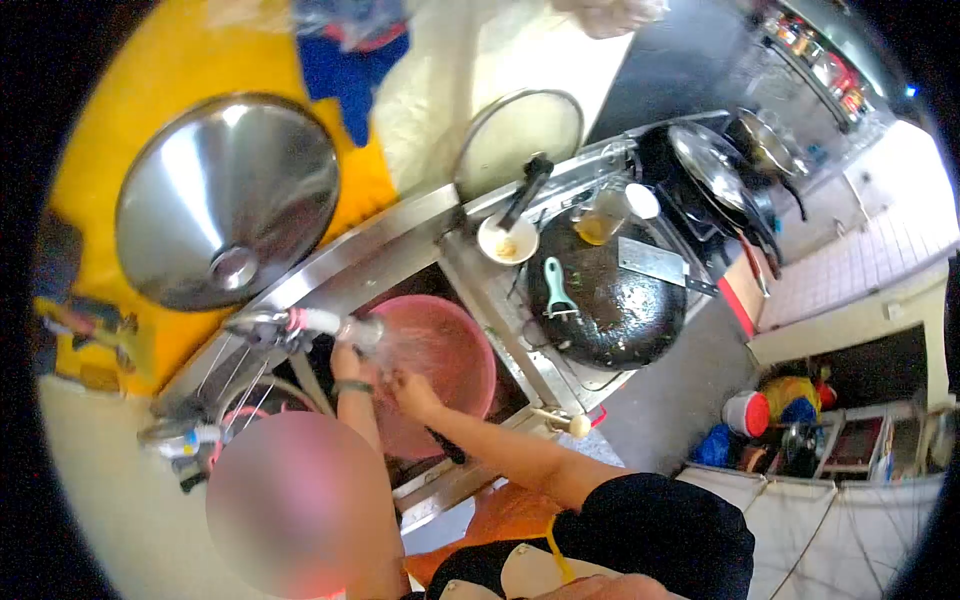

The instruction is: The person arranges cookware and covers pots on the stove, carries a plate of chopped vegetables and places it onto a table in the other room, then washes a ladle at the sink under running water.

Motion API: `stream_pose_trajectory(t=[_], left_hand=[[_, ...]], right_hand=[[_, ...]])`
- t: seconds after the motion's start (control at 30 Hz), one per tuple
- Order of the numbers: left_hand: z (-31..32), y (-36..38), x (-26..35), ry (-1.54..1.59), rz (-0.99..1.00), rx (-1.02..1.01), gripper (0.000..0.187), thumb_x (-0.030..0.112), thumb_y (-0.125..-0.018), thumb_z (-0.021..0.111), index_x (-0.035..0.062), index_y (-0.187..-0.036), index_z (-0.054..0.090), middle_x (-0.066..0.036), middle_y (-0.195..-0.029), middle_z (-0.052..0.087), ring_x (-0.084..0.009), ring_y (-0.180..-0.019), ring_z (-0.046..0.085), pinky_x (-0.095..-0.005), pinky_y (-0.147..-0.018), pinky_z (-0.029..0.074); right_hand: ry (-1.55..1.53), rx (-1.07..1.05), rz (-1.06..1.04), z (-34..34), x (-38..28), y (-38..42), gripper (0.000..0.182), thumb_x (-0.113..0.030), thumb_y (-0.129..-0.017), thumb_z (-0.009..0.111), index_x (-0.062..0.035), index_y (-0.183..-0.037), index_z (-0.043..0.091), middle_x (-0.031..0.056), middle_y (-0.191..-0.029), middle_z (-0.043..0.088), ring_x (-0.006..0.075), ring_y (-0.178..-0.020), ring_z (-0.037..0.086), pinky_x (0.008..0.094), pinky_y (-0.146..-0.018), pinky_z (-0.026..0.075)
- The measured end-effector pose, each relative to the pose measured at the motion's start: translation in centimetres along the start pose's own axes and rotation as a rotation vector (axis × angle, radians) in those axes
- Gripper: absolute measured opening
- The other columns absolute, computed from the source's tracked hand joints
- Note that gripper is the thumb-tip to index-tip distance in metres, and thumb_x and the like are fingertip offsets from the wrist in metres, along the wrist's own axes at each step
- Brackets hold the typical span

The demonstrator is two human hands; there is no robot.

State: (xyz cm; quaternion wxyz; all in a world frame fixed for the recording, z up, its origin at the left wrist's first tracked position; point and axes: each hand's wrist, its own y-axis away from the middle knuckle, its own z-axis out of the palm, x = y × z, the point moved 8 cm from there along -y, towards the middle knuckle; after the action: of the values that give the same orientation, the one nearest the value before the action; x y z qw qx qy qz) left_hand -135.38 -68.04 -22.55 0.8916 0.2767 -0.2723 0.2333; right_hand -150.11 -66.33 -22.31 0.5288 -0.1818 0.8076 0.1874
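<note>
A pink basin point(470, 350) sits in the metal sink. Water sprays into it from a faucet point(320, 320) at its upper left. My left hand point(350, 365), with a dark band on the wrist, is at the basin's left side, close beside the spray. Just to its right, my right hand point(412, 392) is low over the basin, in the splashing water. Spray and blur hide the fingers of both hands, and anything between them cannot be made out. A dark handle point(446, 446) shows at the basin's lower edge, under my right forearm.
Right of the sink, a round dark board point(610, 325) bears a cleaver point(652, 262), a green peeler point(555, 285) and a jar point(600, 215). A small white bowl point(508, 245) stands beside it. A large metal lid point(228, 200) leans at the upper left. Covered pans point(710, 165) stand at the upper right.
</note>
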Motion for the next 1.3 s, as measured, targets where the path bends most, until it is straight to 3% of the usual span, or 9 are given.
stream_pose_trajectory(t=[0.03, 0.2, 0.23, 0.37, 0.53, 0.63, 0.97, 1.23, 1.3], left_hand=[[0.0, -1.3, 1.1, -0.624, 0.129, -0.004, 0.025, 0.022, -0.090, 0.045, 0.0048, -0.106, 0.055, -0.010, -0.095, 0.062, -0.0219, -0.080, 0.058, -0.0344, -0.070, 0.050], [4.0, 1.3, 2.4, -0.962, 0.275, -0.125, 0.013, 0.011, -0.079, 0.056, 0.0048, -0.089, 0.061, -0.007, -0.083, 0.062, -0.0159, -0.074, 0.057, -0.0309, -0.063, 0.046], [5.5, 2.5, 3.7, -1.523, 0.593, -0.301, 0.014, 0.012, -0.080, 0.055, 0.0030, -0.089, 0.060, -0.007, -0.082, 0.062, -0.0150, -0.072, 0.057, -0.0285, -0.062, 0.045], [1.8, 7.5, 5.2, -0.852, 0.332, -0.001, 0.018, 0.008, -0.081, 0.053, 0.0005, -0.096, 0.060, -0.010, -0.097, 0.061, -0.0197, -0.091, 0.057, -0.0299, -0.083, 0.044], [-8.9, 3.7, 8.8, -0.858, 0.575, 0.352, 0.031, 0.007, -0.079, 0.057, 0.0036, -0.109, 0.051, -0.006, -0.101, 0.056, -0.0171, -0.089, 0.054, -0.0289, -0.074, 0.045], [-9.2, 2.7, 9.2, -0.538, 0.241, 0.446, 0.037, 0.012, -0.076, 0.059, 0.0002, -0.110, 0.051, -0.011, -0.107, 0.056, -0.0218, -0.101, 0.053, -0.0331, -0.086, 0.043], [-9.3, -1.9, 8.0, 0.015, -0.111, 0.191, 0.012, 0.011, -0.081, 0.050, -0.0007, -0.084, 0.052, -0.013, -0.082, 0.058, -0.0258, -0.081, 0.057, -0.0408, -0.078, 0.047], [-8.4, -9.1, 11.7, -0.360, 0.327, -0.289, 0.030, 0.010, -0.083, 0.045, -0.0037, -0.109, 0.050, -0.012, -0.102, 0.054, -0.0217, -0.090, 0.055, -0.0337, -0.080, 0.046], [-5.5, -5.1, 11.9, -0.577, 0.217, -0.035, 0.038, 0.014, -0.082, 0.051, -0.0022, -0.117, 0.047, -0.012, -0.108, 0.053, -0.0235, -0.099, 0.052, -0.0345, -0.085, 0.043]], right_hand=[[-0.089, 0.031, 0.021, 1.0, 1.6, -0.6, 0.028, -0.022, -0.088, 0.049, -0.0026, -0.108, 0.053, 0.0157, -0.073, 0.060, 0.0235, -0.064, 0.058, 0.0378, -0.060, 0.046], [-0.928, 0.001, 0.424, 0.8, -0.1, -2.3, 0.024, -0.030, -0.088, 0.047, -0.0066, -0.091, 0.052, 0.0025, -0.067, 0.051, 0.0133, -0.059, 0.049, 0.0267, -0.048, 0.038], [-0.943, -0.138, 0.266, -0.3, -3.1, -2.4, 0.023, -0.030, -0.088, 0.045, -0.0079, -0.089, 0.052, 0.0016, -0.068, 0.050, 0.0121, -0.058, 0.048, 0.0252, -0.048, 0.037], [-1.008, -0.162, 0.085, 5.0, -1.1, -8.4, 0.017, -0.023, -0.089, 0.044, -0.0091, -0.098, 0.048, 0.0038, -0.075, 0.052, 0.0143, -0.059, 0.051, 0.0257, -0.047, 0.040], [-1.176, -0.095, 0.089, 6.2, -2.0, -10.5, 0.021, -0.012, -0.085, 0.050, -0.0103, -0.105, 0.042, 0.0062, -0.090, 0.052, 0.0180, -0.074, 0.056, 0.0283, -0.057, 0.049], [-0.973, -0.053, -0.002, 2.9, -4.8, -7.2, 0.016, -0.014, -0.086, 0.050, -0.0077, -0.100, 0.046, 0.0060, -0.091, 0.052, 0.0160, -0.073, 0.055, 0.0266, -0.055, 0.048], [-0.504, -0.476, 0.108, 0.4, -1.2, 0.2, 0.017, -0.021, -0.090, 0.045, -0.0078, -0.087, 0.054, 0.0004, -0.060, 0.047, 0.0095, -0.041, 0.038, 0.0225, -0.035, 0.025], [-1.354, -0.548, 0.604, -1.0, -2.5, 1.9, 0.031, -0.036, -0.094, 0.034, -0.0131, -0.078, 0.047, -0.0019, -0.050, 0.031, 0.0096, -0.041, 0.027, 0.0255, -0.037, 0.019], [-1.396, -0.492, 0.519, -3.5, -3.7, 2.8, 0.030, -0.035, -0.095, 0.033, -0.0138, -0.078, 0.046, -0.0019, -0.049, 0.031, 0.0095, -0.041, 0.027, 0.0254, -0.038, 0.020]])
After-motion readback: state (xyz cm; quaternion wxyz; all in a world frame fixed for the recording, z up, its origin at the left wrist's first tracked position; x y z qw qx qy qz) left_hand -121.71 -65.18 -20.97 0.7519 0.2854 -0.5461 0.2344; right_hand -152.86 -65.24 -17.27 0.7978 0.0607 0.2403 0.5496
